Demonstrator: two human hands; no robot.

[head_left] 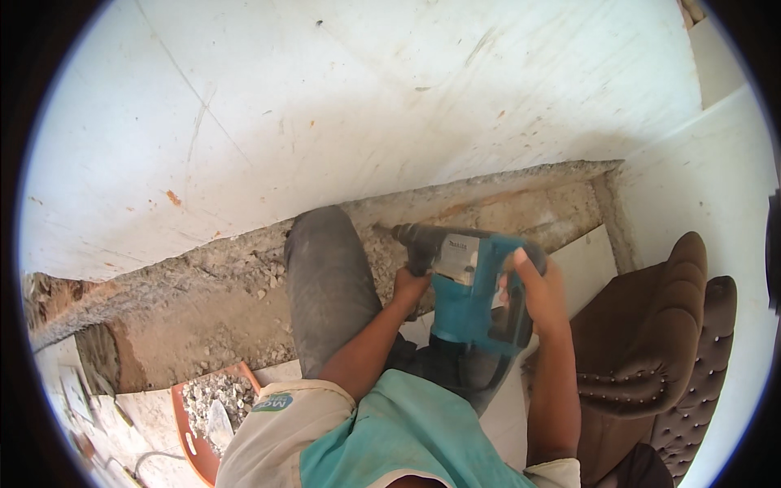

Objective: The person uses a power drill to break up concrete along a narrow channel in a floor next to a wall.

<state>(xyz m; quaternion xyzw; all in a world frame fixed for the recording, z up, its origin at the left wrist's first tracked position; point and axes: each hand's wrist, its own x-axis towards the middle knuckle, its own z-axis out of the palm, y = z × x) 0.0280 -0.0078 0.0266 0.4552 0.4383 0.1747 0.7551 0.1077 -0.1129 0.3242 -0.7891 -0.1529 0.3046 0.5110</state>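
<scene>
The drill (455, 307) is teal and black, the sofa (630, 350) brown, the tray (205, 465) orange, the wall (366, 89) streaked white.

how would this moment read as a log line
left hand: gripping front of teal power drill | right hand: gripping its rear | bit: pointing left | orange tray: holding rubble | brown sofa: right side

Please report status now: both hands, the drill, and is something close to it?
Left hand, right hand: both gripping teal hammer drill. Bit pointing left, over broken floor. Bent leg close to it.
</scene>
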